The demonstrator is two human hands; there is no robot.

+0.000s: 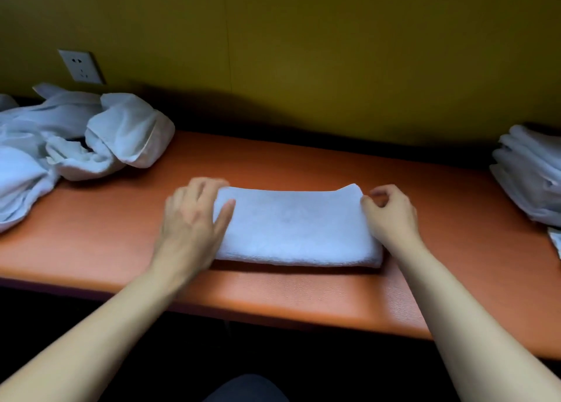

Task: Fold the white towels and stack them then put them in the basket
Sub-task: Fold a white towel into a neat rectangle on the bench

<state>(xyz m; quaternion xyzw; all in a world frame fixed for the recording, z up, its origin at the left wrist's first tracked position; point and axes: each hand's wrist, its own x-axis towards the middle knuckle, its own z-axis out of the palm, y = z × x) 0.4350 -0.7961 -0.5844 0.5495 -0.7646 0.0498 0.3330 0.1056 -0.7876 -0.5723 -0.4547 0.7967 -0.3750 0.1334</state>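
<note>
Folded white towel lies flat at the middle of the orange tabletop, long axis running left to right, near long edge thick and rounded, far right corner slightly raised.

Left hand: we note the fingers extended and slightly spread, palm down over the towel's left end, thumb lying on the towel's top surface. The fingertips are motion-blurred at the far left corner; we cannot tell exactly how they sit.

Right hand: fingers curled, thumb and forefinger brought close together at the towel's far right corner. We cannot tell whether cloth is actually between them.

Pile of unfolded white towels sits crumpled at the far left. Stack of folded towels rests at the right edge of view. Bare orange surface lies on either side of the folded towel and along the near table edge. Wall socket on the yellow-green wall, above the pile.
</note>
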